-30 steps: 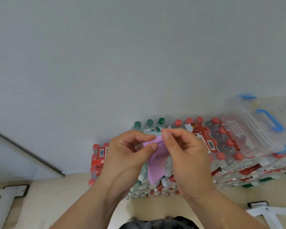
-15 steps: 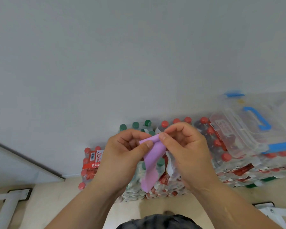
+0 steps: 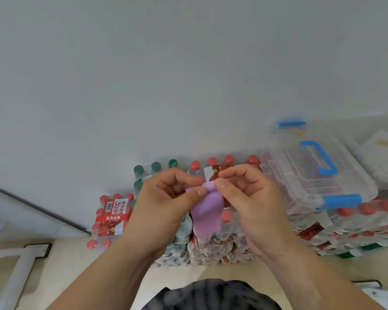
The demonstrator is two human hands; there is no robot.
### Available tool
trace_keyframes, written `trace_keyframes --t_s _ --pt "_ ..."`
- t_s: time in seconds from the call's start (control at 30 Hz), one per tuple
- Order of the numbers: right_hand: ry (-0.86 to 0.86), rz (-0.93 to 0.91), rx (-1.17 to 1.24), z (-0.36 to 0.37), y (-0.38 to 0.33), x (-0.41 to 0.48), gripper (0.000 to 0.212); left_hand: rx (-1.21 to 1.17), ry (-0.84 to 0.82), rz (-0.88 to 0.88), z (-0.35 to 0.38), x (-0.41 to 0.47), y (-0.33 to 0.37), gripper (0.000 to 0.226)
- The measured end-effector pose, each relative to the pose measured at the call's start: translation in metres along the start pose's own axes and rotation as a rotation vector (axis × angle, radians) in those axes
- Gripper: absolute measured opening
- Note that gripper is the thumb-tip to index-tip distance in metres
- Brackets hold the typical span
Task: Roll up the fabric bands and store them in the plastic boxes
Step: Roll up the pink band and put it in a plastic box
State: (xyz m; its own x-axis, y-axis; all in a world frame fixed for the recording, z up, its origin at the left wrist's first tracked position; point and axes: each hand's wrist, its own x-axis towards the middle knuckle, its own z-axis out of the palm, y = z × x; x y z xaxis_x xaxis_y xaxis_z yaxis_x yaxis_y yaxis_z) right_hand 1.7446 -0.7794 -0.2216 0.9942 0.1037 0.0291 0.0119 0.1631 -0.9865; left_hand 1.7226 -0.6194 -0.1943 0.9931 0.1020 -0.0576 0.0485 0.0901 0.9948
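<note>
Both hands pinch the top end of a lilac fabric band (image 3: pixel 207 214) mid-air: left hand (image 3: pixel 166 211), right hand (image 3: pixel 251 206). Band's long axis hangs straight down between them. Clear plastic box with blue handle (image 3: pixel 318 175) sits closed to the right, nearer the right hand.

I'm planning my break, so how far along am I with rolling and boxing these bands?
Done: nothing that shows. The clear box on the bottle packs has its lid on, and no band is visible inside. In hand: the left hand and right hand pinch the top end of the purple band; the rest hangs loose, unrolled. Left: roll it, open the box, store it.
</note>
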Motion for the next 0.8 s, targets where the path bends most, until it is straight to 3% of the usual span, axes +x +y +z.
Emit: trace_keyframes --t_s 0.13,0.3,0.4,0.57,0.8 --pt "-0.016 -0.043 -0.05 -0.026 -0.001 0.003 0.002 0.031 0.041 -0.041 0.025 -0.001 -0.008 0.012" --pt "0.021 -0.047 -0.012 -0.044 -0.001 0.007 0.025 0.091 0.112 -0.113 0.042 -0.003 -0.01 0.009" --pt "0.006 -0.048 0.01 -0.049 0.007 0.01 0.006 0.142 0.164 -0.083 0.047 -0.002 -0.011 0.015" --pt "-0.027 -0.043 0.004 -0.049 0.009 0.014 0.006 0.156 0.21 -0.045 0.051 -0.002 -0.01 0.028" --pt "-0.111 -0.013 0.012 -0.049 0.012 0.011 0.031 0.009 0.162 -0.131 0.055 -0.005 -0.011 0.016"
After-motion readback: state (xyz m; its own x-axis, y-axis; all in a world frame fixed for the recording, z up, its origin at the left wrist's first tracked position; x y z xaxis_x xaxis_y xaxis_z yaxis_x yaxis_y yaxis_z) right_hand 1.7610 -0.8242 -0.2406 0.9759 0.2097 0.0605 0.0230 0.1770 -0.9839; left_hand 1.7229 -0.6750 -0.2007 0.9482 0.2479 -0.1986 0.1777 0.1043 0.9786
